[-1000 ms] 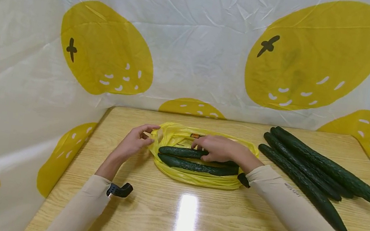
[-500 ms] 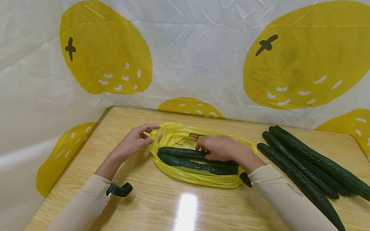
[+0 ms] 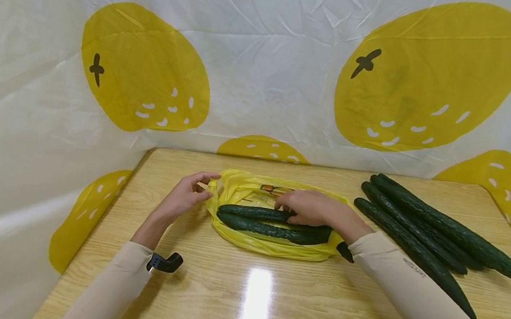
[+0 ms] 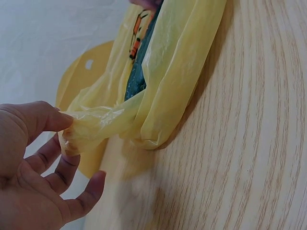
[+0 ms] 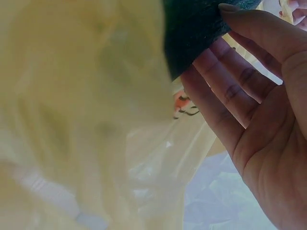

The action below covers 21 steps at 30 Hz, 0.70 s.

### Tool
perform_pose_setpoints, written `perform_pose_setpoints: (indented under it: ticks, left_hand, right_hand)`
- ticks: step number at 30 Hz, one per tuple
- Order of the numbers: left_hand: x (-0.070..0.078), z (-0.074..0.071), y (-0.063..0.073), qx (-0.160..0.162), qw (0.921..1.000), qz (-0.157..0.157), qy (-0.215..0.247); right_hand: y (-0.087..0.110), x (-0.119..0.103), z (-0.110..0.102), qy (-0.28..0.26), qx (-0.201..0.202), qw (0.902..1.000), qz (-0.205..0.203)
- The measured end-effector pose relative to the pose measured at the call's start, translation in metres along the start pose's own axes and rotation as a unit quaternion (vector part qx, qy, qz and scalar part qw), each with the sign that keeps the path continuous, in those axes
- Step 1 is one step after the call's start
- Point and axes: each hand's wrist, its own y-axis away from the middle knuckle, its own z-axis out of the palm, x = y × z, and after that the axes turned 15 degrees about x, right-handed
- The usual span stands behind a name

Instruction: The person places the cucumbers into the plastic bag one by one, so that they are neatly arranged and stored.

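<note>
Left hand (image 3: 184, 194) pinches a crinkled yellow plastic bag (image 3: 267, 246), print (image 3: 273, 189) unclear; right hand (image 3: 315, 207) grips a slender, bumpy cucumber (image 3: 250, 212) inside.

Small dark lettering (image 3: 415, 268) on the beige fabric right sleeve (image 3: 431, 310) and orange-and-black print (image 3: 273, 189) on the thin yellow plastic bag (image 3: 272, 247) are illegible.

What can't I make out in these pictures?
Head view: part of the back cucumber in the yellow bag, hidden by the right hand.
Head view: the lettering on the right sleeve, too small to read.
Left wrist view: how many cucumbers the bag holds, hidden by its side.
Left wrist view: the right hand, mostly cut off by the top edge.
Right wrist view: the bag's folds, blurred.
</note>
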Motion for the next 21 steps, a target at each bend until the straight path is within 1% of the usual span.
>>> perform_pose_setpoints:
  ticks: [5, 7, 11, 16, 21]
  left_hand:
    - [-0.001, 0.0, 0.0, -0.005, 1.0, -0.002, 0.008]
    - [-0.001, 0.0, 0.0, -0.006, 1.0, -0.001, 0.008]
    - [-0.002, 0.0, 0.0, -0.008, 0.9999, -0.003, 0.007]
    - [-0.002, 0.0, -0.001, -0.007, 1.0, -0.005, 0.001]
    - [-0.001, 0.0, -0.003, -0.005, 1.0, -0.003, -0.005]
  right_hand:
    - [0.01, 0.004, -0.004, -0.006, -0.001, 0.9999, 0.009]
    - [0.016, 0.006, -0.008, -0.019, 0.002, 0.9997, 0.016]
    - [0.026, 0.013, -0.015, -0.073, 0.012, 0.997, 0.02]
    - [0.04, 0.02, -0.026, -0.149, 0.021, 0.9884, 0.019]
    - [0.053, 0.023, -0.037, -0.186, 0.029, 0.9813, 0.04]
